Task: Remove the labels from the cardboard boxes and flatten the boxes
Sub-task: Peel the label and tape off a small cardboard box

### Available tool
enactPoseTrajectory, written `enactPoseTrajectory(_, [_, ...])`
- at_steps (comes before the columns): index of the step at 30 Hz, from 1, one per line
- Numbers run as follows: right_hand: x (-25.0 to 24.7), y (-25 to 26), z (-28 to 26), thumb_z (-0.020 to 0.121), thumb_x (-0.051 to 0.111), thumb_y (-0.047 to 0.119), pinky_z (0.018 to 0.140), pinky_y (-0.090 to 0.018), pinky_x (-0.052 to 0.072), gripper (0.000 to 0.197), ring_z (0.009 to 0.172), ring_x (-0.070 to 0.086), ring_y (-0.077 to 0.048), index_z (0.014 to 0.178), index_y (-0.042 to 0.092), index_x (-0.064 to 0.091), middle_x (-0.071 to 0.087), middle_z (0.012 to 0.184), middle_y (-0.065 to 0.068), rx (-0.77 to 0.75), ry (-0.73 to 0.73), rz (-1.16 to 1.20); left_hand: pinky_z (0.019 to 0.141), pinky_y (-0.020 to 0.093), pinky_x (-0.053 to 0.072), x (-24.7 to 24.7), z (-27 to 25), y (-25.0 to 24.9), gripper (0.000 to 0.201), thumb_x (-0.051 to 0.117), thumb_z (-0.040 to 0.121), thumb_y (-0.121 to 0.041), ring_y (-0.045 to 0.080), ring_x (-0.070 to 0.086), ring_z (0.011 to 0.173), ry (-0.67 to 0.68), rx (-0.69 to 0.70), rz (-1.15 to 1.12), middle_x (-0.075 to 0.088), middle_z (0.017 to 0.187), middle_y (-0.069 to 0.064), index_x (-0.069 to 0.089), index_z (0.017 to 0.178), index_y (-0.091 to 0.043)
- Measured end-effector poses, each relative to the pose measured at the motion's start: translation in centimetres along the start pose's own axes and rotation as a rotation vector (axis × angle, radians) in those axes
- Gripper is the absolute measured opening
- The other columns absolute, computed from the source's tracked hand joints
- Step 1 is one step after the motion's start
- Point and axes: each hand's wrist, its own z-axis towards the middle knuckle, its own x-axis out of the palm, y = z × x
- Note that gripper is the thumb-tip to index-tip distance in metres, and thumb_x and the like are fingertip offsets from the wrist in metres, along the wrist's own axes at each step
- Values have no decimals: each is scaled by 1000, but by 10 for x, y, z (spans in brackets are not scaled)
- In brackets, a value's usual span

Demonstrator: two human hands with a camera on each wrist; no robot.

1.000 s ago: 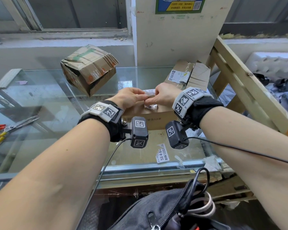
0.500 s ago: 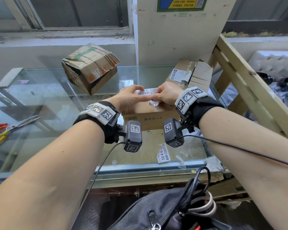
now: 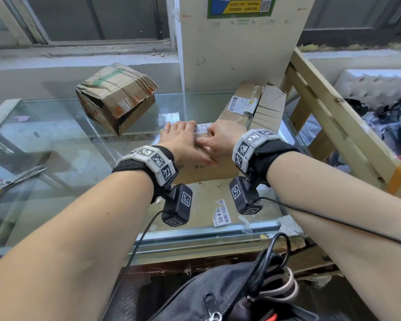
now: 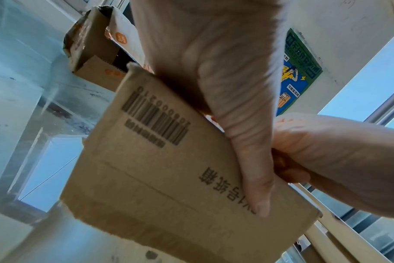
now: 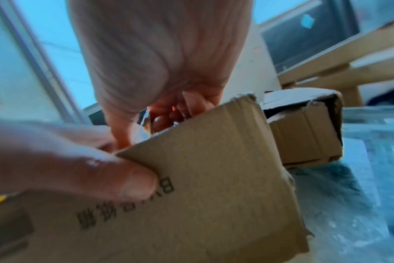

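Note:
A small brown cardboard box (image 3: 204, 172) with printed characters stands on the glass table (image 3: 206, 230), in front of me. My left hand (image 3: 183, 140) lies over its top, thumb (image 4: 247, 151) pressed down the front face (image 4: 157, 178) beside a printed barcode. My right hand (image 3: 220, 137) sits on the box's top right and pinches a white barcode label (image 3: 202, 129) that is partly lifted off the top. In the right wrist view its curled fingers (image 5: 169, 113) hover over the box's top edge (image 5: 214, 178); the label there is mostly hidden.
A crushed box (image 3: 116, 98) sits at the back left and another labelled box (image 3: 252, 105) at the back right. A loose label (image 3: 221, 213) lies near the front edge, scissors (image 3: 21, 177) at far left. A slanted wooden frame (image 3: 333, 117) borders the right; a dark bag (image 3: 218, 293) hangs below.
The white label has come up off the box top between my hands. My left hand has spread flatter over the top while the right keeps hold of the label.

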Motion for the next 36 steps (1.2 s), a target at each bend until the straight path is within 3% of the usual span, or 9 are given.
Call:
enactPoseTrajectory(5, [3,-2,1,87,46,66,52,-27,32,55,71,55,-20,59,19,48,52,64,3,-25,-18,-33,120,44,4,2,0,0,118,68,57,-78,22,22,142,-4,5,29,34,148,2,22,148,-19])
enactPoseTrajectory(7, [2,-3,3,89,41,65,56,-28,36,56,72,56,-20,59,18,50,55,65,3,-24,-2,35,120,44,4,3,1,1,120,67,57,-79,22,20,143,-1,8,39,32,148,2,21,149,-18])
enactPoseTrajectory(13, [2,-3,0,96,44,44,66,-29,37,34,83,57,-21,79,18,57,59,84,-1,-36,-34,-49,121,43,1,4,1,0,122,67,58,-80,22,17,145,11,1,53,27,152,2,16,151,-20])
enactPoseTrajectory(16, [0,-6,1,96,45,37,65,-28,35,32,84,58,-22,75,16,56,59,84,-3,-52,-11,3,121,43,2,5,1,1,120,68,58,-78,22,19,144,-17,2,42,29,151,2,18,150,-20])
enactPoseTrajectory(20, [-3,-11,5,96,47,37,65,-28,35,31,82,58,-21,89,13,66,65,90,-5,-54,26,83,121,43,3,5,0,-1,119,67,57,-79,22,20,143,-26,-4,51,31,151,2,19,150,-21])
enactPoseTrajectory(25, [-1,-19,8,94,49,35,68,-31,42,31,83,60,-22,85,12,67,67,88,-6,-63,27,189,121,43,3,5,-3,-5,120,68,56,-79,22,20,143,-26,-28,48,31,151,2,19,150,-22])
enactPoseTrajectory(30, [0,-25,7,93,50,33,70,-33,44,32,79,60,-22,71,14,63,67,80,-8,-88,33,300,121,42,1,3,-8,-10,121,67,55,-80,21,18,144,-20,-64,65,29,152,1,18,150,-23])
enactPoseTrajectory(36, [-1,-32,8,93,51,30,69,-32,44,33,73,57,-20,77,7,69,66,78,-8,-145,36,370,121,42,0,4,-11,-16,124,67,56,-80,21,16,144,-7,-109,74,26,154,1,15,152,-22])
